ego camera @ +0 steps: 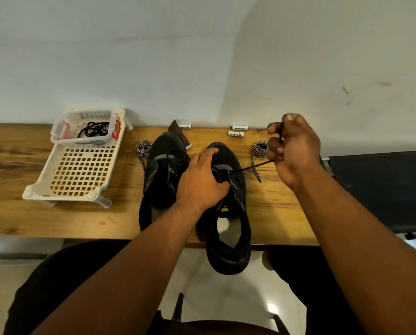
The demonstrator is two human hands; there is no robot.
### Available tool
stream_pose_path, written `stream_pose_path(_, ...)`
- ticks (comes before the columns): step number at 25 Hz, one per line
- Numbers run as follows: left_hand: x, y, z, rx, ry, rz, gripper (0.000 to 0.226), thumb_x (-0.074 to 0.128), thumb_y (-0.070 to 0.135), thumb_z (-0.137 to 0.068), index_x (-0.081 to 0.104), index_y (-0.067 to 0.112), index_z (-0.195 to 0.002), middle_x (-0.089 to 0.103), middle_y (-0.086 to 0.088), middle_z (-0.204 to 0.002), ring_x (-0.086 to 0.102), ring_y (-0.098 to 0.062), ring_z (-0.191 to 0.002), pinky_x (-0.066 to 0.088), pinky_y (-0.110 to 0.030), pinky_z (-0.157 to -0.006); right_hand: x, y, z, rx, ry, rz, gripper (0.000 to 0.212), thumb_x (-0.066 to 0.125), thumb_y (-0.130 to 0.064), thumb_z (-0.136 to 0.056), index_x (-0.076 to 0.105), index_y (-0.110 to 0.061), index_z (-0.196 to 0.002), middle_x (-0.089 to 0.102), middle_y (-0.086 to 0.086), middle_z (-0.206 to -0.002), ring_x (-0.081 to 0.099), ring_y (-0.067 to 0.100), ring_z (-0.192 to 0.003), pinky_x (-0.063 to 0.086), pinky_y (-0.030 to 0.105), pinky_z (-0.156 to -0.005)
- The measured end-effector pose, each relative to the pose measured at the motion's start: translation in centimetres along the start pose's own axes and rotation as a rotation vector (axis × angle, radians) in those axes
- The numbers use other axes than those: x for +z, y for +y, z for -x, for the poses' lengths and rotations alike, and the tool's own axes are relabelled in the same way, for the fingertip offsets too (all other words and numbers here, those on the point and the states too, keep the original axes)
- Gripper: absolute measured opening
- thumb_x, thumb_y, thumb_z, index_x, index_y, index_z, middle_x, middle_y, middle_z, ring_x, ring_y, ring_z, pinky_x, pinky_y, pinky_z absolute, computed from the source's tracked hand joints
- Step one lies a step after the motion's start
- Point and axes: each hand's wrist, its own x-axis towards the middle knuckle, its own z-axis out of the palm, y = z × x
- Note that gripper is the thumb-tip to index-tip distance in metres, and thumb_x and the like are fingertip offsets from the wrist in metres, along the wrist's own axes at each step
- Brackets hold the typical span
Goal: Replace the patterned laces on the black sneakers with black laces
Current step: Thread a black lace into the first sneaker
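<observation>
Wooden table (pixel 21 213): sneakers (pixel 163 175), tray (pixel 81 170), batteries (pixel 236 134).

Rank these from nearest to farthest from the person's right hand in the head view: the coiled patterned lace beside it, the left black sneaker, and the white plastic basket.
Measured from the right hand:
1. Coiled black-and-white patterned lace, just to its left, nearly touching the fingers.
2. Left black sneaker, mid-table, beyond the other shoe.
3. White plastic lattice basket, far left of the wooden table.
</observation>
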Motion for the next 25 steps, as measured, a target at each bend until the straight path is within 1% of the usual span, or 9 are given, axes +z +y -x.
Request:
stream_pose_path(4,0.0,0.1,0.3,-0.004,0.014,-0.017,0.09,0.082,0.044,-0.081,0.03,0.037,-0.154,0.036,0.005,-0.156,0.053,-0.019,-0.131,0.05,-0.033,-0.094,-1.0,0.6,0.5,0.007,-0.541,1.551,0.026,0.064,-0.045,-0.098,0.071,-0.023,-0.11,0.067,-0.012,-0.109,0.062,0.012,-0.101,0.046,0.032,-0.084)
stream_pose_path(6,-0.1,0.1,0.2,-0.009,0.017,-0.007,0.091,0.082,0.046,-0.08,0.03,0.038,-0.154,0.036,0.005,-0.157,0.054,-0.019,-0.13,0.05,-0.033,-0.093,-0.7,1.7,0.8,0.019,-0.579,1.276,0.023,0.063,-0.035,-0.101,0.072,-0.016,-0.094,0.067,-0.004,-0.089,0.058,0.013,-0.078,0.042,0.032,-0.073)
stream_pose_path(11,-0.1,-0.1,0.1,-0.004,0.001,0.012,0.092,0.081,0.046,-0.081,0.028,0.039,-0.155,0.034,0.005,-0.159,0.053,-0.018,-0.13,0.045,-0.029,-0.09,0.5,1.0,0.7,0.1,-0.279,-0.305,0.03,0.041,-0.02,-0.1,0.053,-0.018,-0.073,0.065,0.008,-0.084,0.059,0.021,-0.076,0.04,0.029,-0.06)
stream_pose_path(12,-0.1,-0.2,0.0,0.0,0.007,0.016,0.092,0.082,0.047,-0.08,0.027,0.039,-0.155,0.035,0.005,-0.158,0.054,-0.018,-0.13,0.046,-0.029,-0.091,0.5,1.6,0.8,0.092,-0.214,-0.198,0.029,0.043,-0.024,-0.102,0.051,-0.018,-0.075,0.06,0.005,-0.076,0.058,0.019,-0.07,0.039,0.029,-0.059)
stream_pose_path(16,0.0,-0.4,-0.2,0.021,0.016,0.023,0.093,0.081,0.048,-0.079,0.028,0.036,-0.155,0.038,0.003,-0.156,0.051,-0.018,-0.135,0.049,-0.033,-0.096,0.0,4.5,0.2,-0.005,-0.415,1.443,0.03,0.066,-0.05,-0.095,0.066,-0.024,-0.079,0.062,-0.006,-0.077,0.059,0.012,-0.073,0.043,0.028,-0.063)
stream_pose_path(18,0.0,-0.5,-0.2,0.024,0.013,0.029,0.094,0.082,0.049,-0.079,0.029,0.036,-0.155,0.04,0.004,-0.156,0.05,-0.016,-0.135,0.049,-0.035,-0.096,0.4,4.0,0.5,-0.021,-0.445,1.119,0.041,0.061,-0.038,-0.102,0.065,-0.016,-0.068,0.06,-0.001,-0.068,0.056,0.014,-0.067,0.039,0.028,-0.063)
stream_pose_path(22,-0.1,-0.5,-0.1,0.007,0.013,0.031,0.093,0.082,0.047,-0.079,0.029,0.038,-0.155,0.04,0.005,-0.155,0.05,-0.015,-0.135,0.049,-0.037,-0.099,0.6,0.8,0.8,0.132,-0.229,-0.265,0.038,0.051,-0.027,-0.103,0.062,-0.018,-0.067,0.068,0.006,-0.082,0.066,0.022,-0.077,0.039,0.028,-0.057)
stream_pose_path(23,-0.1,-0.5,0.0,0.011,0.014,0.03,0.092,0.082,0.046,-0.08,0.029,0.038,-0.155,0.04,0.005,-0.155,0.05,-0.016,-0.135,0.049,-0.036,-0.099,0.4,1.0,0.7,0.149,-0.189,-0.266,0.032,0.054,-0.029,-0.099,0.059,-0.021,-0.069,0.064,0.004,-0.075,0.063,0.022,-0.069,0.036,0.027,-0.054)
stream_pose_path(25,-0.1,-0.4,0.2,0.02,0.014,0.015,0.091,0.081,0.046,-0.082,0.029,0.037,-0.156,0.039,0.005,-0.156,0.051,-0.018,-0.134,0.05,-0.036,-0.098,0.0,1.8,0.2,0.065,-0.18,0.523,0.018,0.064,-0.04,-0.095,0.061,-0.025,-0.085,0.059,-0.006,-0.077,0.055,0.014,-0.067,0.039,0.028,-0.057)
